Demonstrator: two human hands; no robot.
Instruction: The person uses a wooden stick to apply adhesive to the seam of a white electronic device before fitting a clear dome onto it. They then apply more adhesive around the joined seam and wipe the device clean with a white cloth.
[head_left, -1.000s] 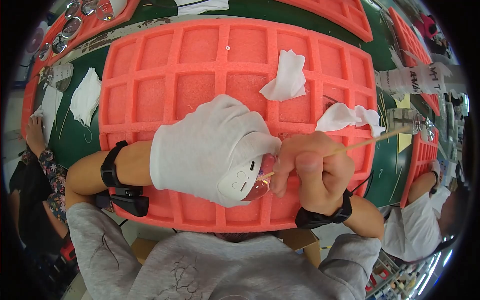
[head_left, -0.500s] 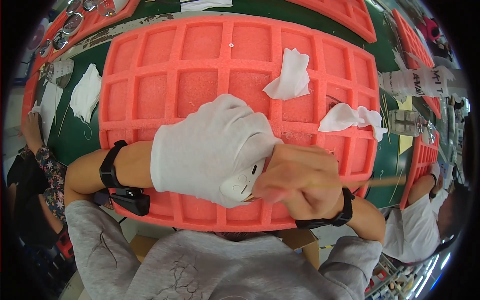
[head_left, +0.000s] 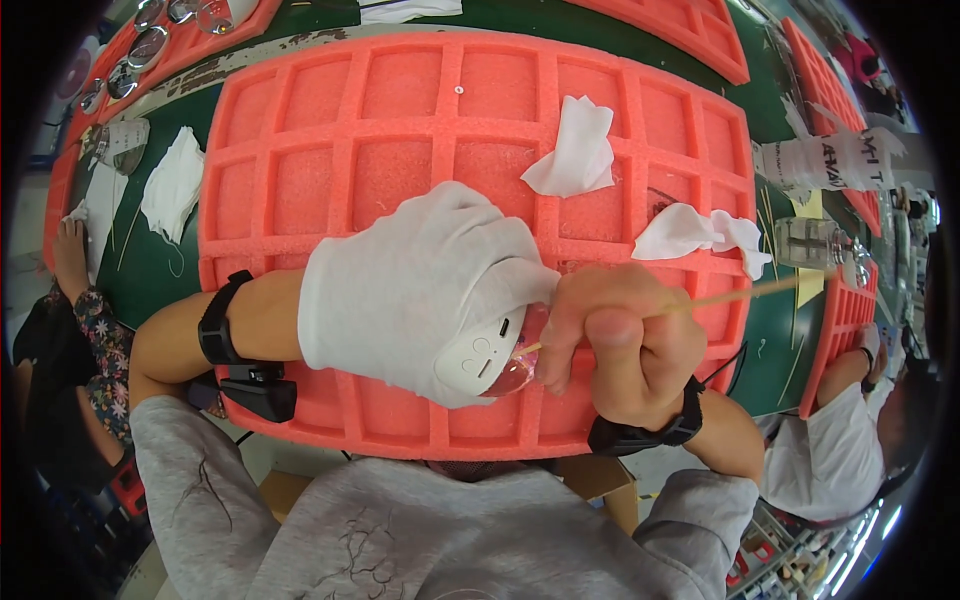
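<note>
My left hand (head_left: 430, 290), in a white cloth glove, is wrapped round a small white rounded device (head_left: 472, 362) with slots and heart-shaped outlines on its face. A glossy pinkish clear part (head_left: 518, 376) shows along the device's right edge. My bare right hand (head_left: 635, 345) pinches a thin wooden stick (head_left: 750, 293). The stick's tip meets the device near its lower slot, and its long end points out to the right. Both hands are above a pink foam tray (head_left: 400, 127) divided into square pockets. My gloved fingertips are mostly hidden.
White cloths (head_left: 575, 150) lie on the tray's right side, near a tiny white ring (head_left: 459, 90). A folded white cloth (head_left: 172, 185) lies left. A clear bottle (head_left: 808, 243), loose sticks and a plastic-wrapped roll (head_left: 835, 163) lie right. Co-workers' arms show at both sides.
My right hand has turned and drawn slightly right, uncovering the pinkish part and the stick's tip. The stick's outer end has swung up. My left hand keeps its hold on the device.
</note>
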